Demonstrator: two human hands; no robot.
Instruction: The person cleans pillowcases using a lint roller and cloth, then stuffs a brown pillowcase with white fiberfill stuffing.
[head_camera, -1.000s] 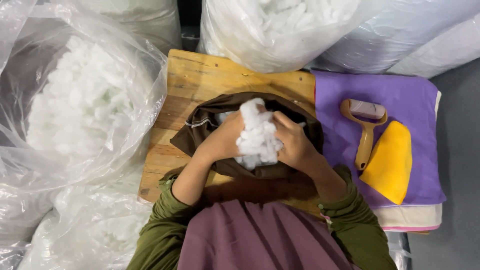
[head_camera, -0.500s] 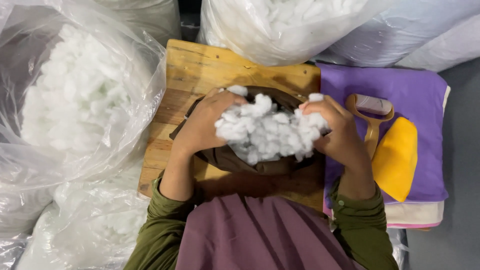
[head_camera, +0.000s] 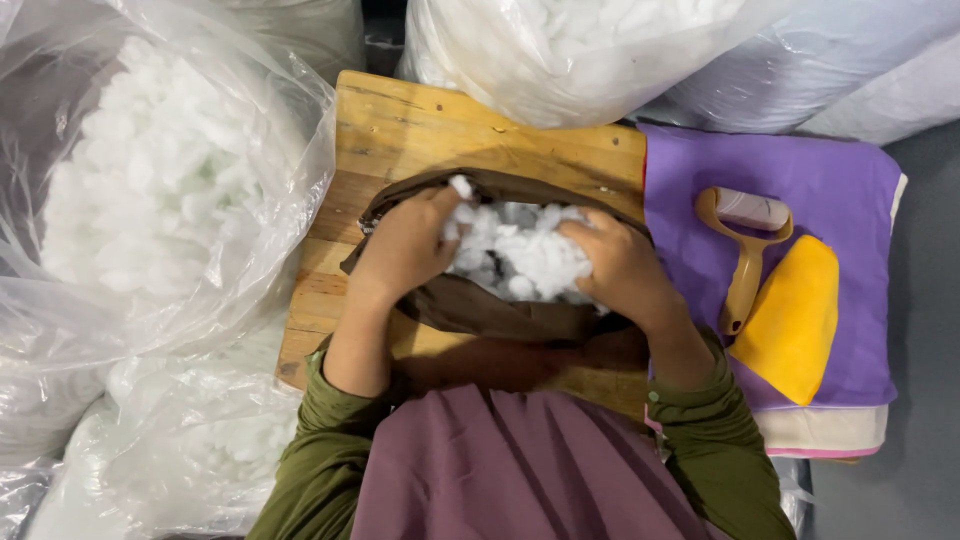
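Observation:
A brown fabric cover (head_camera: 480, 312) lies open on a wooden table (head_camera: 420, 130) in front of me. A clump of white fibre stuffing (head_camera: 520, 250) sits in its mouth. My left hand (head_camera: 405, 245) grips the left side of the clump and my right hand (head_camera: 625, 268) grips the right side, both pressed down into the opening. Olive green sleeves cover my forearms.
A large clear plastic bag of white stuffing (head_camera: 150, 190) stands at the left, another (head_camera: 560, 50) at the back. At the right a folded purple cloth (head_camera: 800, 190) carries a lint roller (head_camera: 745, 250) and a yellow fabric piece (head_camera: 795, 320).
My hands pulled the stuffing apart wide above the cover, then came back together and pushed it down into the cover's opening.

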